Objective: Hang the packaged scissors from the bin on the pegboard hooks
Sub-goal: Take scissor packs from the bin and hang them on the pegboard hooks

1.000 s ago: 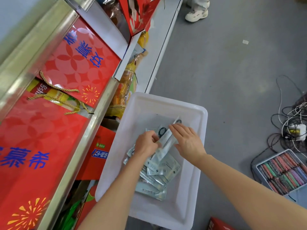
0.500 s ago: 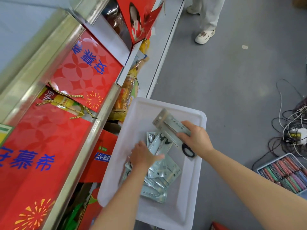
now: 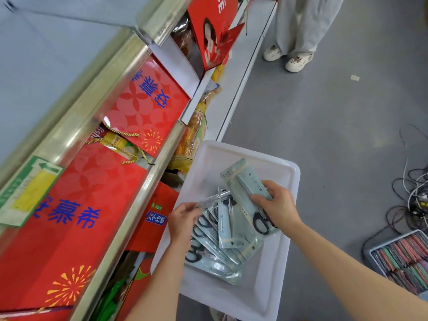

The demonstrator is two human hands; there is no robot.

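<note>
Head view. A white plastic bin [image 3: 273, 295] stands on the grey floor [image 3: 324, 112], just right of a shelf unit whose metal rails [image 3: 129, 216] front red gift boxes [image 3: 76, 218] printed with blue characters. Inside the bin lies a fanned pile of packaged scissors [image 3: 217, 249], pale green packs through which black handles show. The right hand [image 3: 279, 206] grasps one pack of scissors [image 3: 246, 188] around its lower half, fingers and thumb curled over it; the pack is lifted above the pile, tilted, with its hanging end pointing to the far side and the black handles near the wrist. The left hand [image 3: 183, 220] is at the left edge of the pile, its fingers curled and pinching the top of a clear-fronted pack [image 3: 215, 197] that rises from the heap. On the far side, a standing person's pale trousers [image 3: 298, 22] and white shoes [image 3: 297, 62] are visible. At the right lie tangled cables [image 3: 414, 200] and a grey tray of coloured items [image 3: 403, 258].
</note>
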